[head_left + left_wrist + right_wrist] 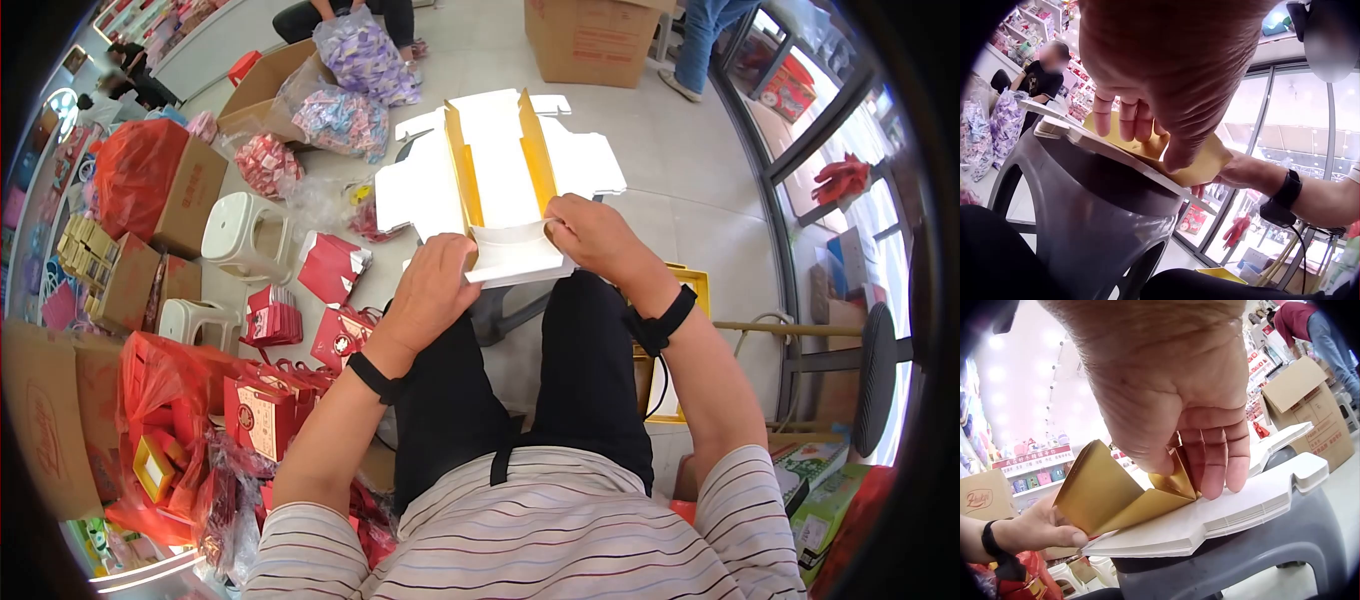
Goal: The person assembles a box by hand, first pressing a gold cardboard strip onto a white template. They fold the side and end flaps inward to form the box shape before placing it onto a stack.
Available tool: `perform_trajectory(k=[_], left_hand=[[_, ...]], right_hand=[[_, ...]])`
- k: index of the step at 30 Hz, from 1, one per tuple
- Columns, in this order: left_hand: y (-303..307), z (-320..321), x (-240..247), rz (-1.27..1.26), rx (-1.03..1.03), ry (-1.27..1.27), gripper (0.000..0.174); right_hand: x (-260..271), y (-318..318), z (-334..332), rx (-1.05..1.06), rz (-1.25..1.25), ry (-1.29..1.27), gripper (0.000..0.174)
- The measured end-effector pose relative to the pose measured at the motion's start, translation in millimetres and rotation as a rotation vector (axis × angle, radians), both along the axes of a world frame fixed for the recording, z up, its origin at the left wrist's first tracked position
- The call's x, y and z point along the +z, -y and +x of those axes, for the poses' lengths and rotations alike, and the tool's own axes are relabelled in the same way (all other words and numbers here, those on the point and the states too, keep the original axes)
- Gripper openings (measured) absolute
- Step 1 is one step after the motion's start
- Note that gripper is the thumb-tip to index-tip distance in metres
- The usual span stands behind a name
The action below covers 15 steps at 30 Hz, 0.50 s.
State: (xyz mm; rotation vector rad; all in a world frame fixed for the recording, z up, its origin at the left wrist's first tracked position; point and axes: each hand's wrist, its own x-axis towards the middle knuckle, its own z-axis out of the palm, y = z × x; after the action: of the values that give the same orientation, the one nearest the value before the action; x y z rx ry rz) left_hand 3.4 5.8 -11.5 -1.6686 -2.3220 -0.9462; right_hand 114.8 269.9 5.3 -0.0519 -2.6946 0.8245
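Observation:
A partly folded cardboard box [500,160], white on one face and gold on the other, lies over a stack of flat white box blanks [1241,512]. Its two long side walls stand up, and the near end panel is raised toward the person. My left hand [437,285] pinches the box's near left corner, thumb and fingers on either side of the gold panel [1200,165]. At the near right corner my right hand [600,240] grips the folded gold flap [1172,484] between thumb and fingers. A grey plastic stool [1097,200] supports the stack.
Red gift bags [265,410] and white stools [245,235] stand to the left. Farther off are bags of wrapped goods [345,120] and a large carton [590,40]. A yellow box [690,290] sits by the right knee, glass doors beyond. Other people are in the background.

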Motion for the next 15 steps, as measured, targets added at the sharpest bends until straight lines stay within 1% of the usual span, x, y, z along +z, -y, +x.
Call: perform_trajectory(k=[2,5,8,11,14,15], left_hand=[[-3,-1,1,0.008,0.001,-0.050,0.049],[0,-11,0,-0.002,-0.078,-0.083,0.043],[-3,-19,2,0.060,-0.065,0.136,0.043],[-9,-29,4,0.020,-0.096,0.099,0.052],[-10,-35,18,-0.048,-0.014,-0.140,0.068],[-11,-40,17,-0.019,-0.034,-0.152,0.072]], right_hand=[[0,1,0,-0.008,-0.001,0.006,0.015],[0,-1,-3,0.002,0.019,0.011,0.015],[1,-2,-4,0.010,0.020,0.053,0.015],[-1,-2,-5,0.014,0.033,0.033,0.015],[2,-3,-4,0.024,0.009,0.049,0.017],[3,-3,-3,0.029,-0.009,0.066,0.018]])
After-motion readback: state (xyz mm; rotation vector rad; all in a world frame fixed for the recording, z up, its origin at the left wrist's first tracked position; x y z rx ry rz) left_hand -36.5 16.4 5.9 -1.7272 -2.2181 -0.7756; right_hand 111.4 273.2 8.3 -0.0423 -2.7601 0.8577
